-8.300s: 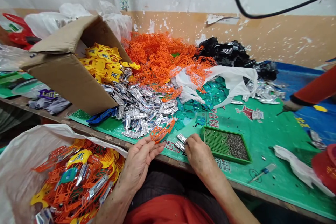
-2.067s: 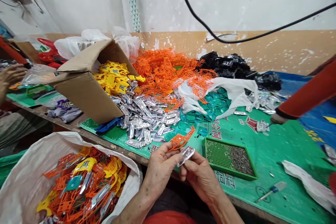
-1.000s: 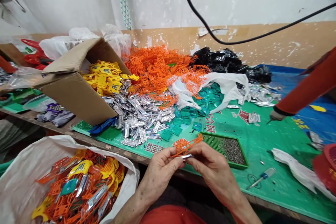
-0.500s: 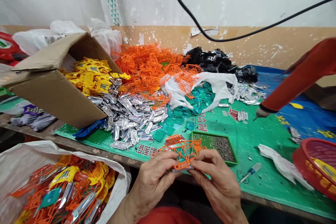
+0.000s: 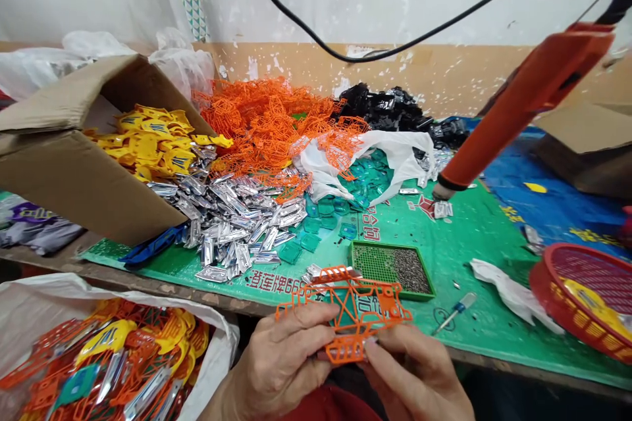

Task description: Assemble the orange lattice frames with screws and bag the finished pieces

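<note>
An orange plastic lattice frame (image 5: 365, 306), shaped like a toy vehicle's cage, is held between both hands above the table's front edge. My left hand (image 5: 284, 358) grips its left and near side with thumb and fingers. My right hand (image 5: 417, 368) pinches the near right corner, its fingertips close to a ribbed orange panel. Shiny silver shows along the frame's far left edge; whether it is fixed there I cannot tell. Just behind the frame stands a green tray (image 5: 358, 266) with small dark screws (image 5: 412, 270) heaped in its right part.
Silver plates (image 5: 237, 217), orange frames (image 5: 271, 122) and teal pieces (image 5: 370, 174) lie piled behind. A cardboard box (image 5: 74, 177) holds yellow parts. A red powered screwdriver (image 5: 513, 115) hangs at right above a small screwdriver (image 5: 457, 312) and red basket (image 5: 557, 289). A filled sack (image 5: 227, 342) stands lower left.
The orange frame has tilted, showing more of its lattice and near ribbed panel, and sits slightly lower. My view has swung right. The red powered screwdriver hangs farther left in view.
</note>
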`<control>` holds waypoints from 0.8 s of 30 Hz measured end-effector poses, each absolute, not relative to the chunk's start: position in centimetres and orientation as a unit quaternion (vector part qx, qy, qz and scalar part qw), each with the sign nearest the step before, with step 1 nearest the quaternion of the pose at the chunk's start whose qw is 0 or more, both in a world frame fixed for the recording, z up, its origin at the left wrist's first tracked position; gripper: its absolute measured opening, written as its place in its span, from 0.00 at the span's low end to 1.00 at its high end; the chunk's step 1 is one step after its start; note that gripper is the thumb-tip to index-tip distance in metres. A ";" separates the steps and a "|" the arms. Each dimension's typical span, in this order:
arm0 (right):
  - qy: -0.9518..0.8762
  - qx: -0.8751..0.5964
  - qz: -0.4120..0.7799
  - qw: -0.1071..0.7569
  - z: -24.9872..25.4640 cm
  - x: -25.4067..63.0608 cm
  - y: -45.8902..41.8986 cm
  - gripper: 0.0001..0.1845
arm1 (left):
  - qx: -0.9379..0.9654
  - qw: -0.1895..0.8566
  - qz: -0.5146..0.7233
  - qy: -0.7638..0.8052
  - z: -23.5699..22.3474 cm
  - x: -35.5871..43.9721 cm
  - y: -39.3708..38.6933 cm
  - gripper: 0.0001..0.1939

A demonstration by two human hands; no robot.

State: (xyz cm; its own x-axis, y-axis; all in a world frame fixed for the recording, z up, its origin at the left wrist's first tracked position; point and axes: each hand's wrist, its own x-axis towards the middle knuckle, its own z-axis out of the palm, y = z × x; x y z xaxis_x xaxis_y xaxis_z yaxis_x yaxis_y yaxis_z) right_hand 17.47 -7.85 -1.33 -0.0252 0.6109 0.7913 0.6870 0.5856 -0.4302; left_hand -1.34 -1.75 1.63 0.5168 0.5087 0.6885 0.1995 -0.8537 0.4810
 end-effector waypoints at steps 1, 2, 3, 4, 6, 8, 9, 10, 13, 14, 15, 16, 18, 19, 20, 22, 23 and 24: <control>-0.712 -0.453 -0.029 0.535 -1.4 17.4 -7.9 0.33 | 0.855 0.168 0.445 0.207 1.5 -1.3 -1.8 0.08; -0.707 -0.454 -0.025 0.541 -1.5 17.3 -8.0 0.32 | 0.856 0.163 0.444 0.208 1.4 -1.3 -1.8 0.08; -0.707 -0.455 -0.016 0.542 -1.7 17.2 -8.0 0.31 | 0.857 0.159 0.443 0.209 1.4 -1.3 -1.7 0.07; -0.706 -0.456 -0.007 0.542 -1.9 17.2 -7.9 0.30 | 0.858 0.156 0.442 0.209 1.3 -1.4 -1.7 0.06; -0.698 -0.459 0.001 0.549 -2.4 17.3 -7.8 0.28 | 0.862 0.151 0.436 0.210 1.2 -1.5 -1.6 0.06; -0.702 -0.457 0.006 0.546 -3.0 17.4 -7.6 0.26 | 0.868 0.147 0.425 0.210 1.2 -1.6 -1.5 0.07; -0.705 -0.455 0.009 0.544 -3.3 17.5 -7.6 0.25 | 0.872 0.141 0.420 0.209 1.1 -1.7 -1.5 0.07; -0.706 -0.456 0.013 0.541 -3.5 17.6 -7.6 0.24 | 0.874 0.134 0.417 0.208 1.0 -1.8 -1.4 0.07; -0.705 -0.466 0.031 0.533 -4.2 17.6 -7.6 0.22 | 0.877 0.122 0.415 0.209 0.7 -1.9 -1.4 0.07; -0.704 -0.469 0.036 0.533 -4.3 17.5 -7.6 0.22 | 0.877 0.121 0.416 0.210 0.6 -2.0 -1.3 0.07; -0.701 -0.469 0.041 0.535 -4.4 17.4 -7.5 0.22 | 0.876 0.121 0.416 0.213 0.4 -2.0 -1.3 0.07; -0.699 -0.466 0.043 0.541 -4.4 17.2 -7.5 0.22 | 0.876 0.119 0.415 0.214 0.3 -2.0 -1.3 0.07; -0.693 -0.454 0.033 0.559 -4.1 17.0 -7.3 0.25 | 0.877 0.114 0.413 0.215 0.1 -2.1 -1.3 0.07; -0.692 -0.447 0.025 0.567 -3.8 16.9 -7.3 0.26 | 0.878 0.114 0.410 0.217 0.1 -2.1 -1.3 0.07; -0.690 -0.442 0.020 0.572 -3.5 16.9 -7.2 0.27 | 0.879 0.117 0.408 0.220 0.0 -2.1 -1.3 0.07; -0.690 -0.438 0.022 0.575 -2.9 16.8 -7.1 0.27 | 0.879 0.126 0.402 0.224 0.0 -2.1 -1.3 0.08; -0.690 -0.437 0.027 0.576 -2.6 16.8 -7.0 0.26 | 0.878 0.129 0.401 0.226 0.0 -2.1 -1.2 0.08; -0.690 -0.437 0.033 0.576 -2.4 16.8 -7.0 0.25 | 0.878 0.131 0.401 0.225 0.0 -2.1 -1.2 0.08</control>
State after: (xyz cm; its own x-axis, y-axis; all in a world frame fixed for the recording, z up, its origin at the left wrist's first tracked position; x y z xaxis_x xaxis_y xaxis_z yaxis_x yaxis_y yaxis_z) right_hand 16.84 -7.01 -2.40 0.0465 0.6404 0.7667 0.5650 0.6160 -0.5488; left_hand -2.07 -1.21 0.01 0.5775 0.5011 0.6445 0.2907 -0.8639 0.4113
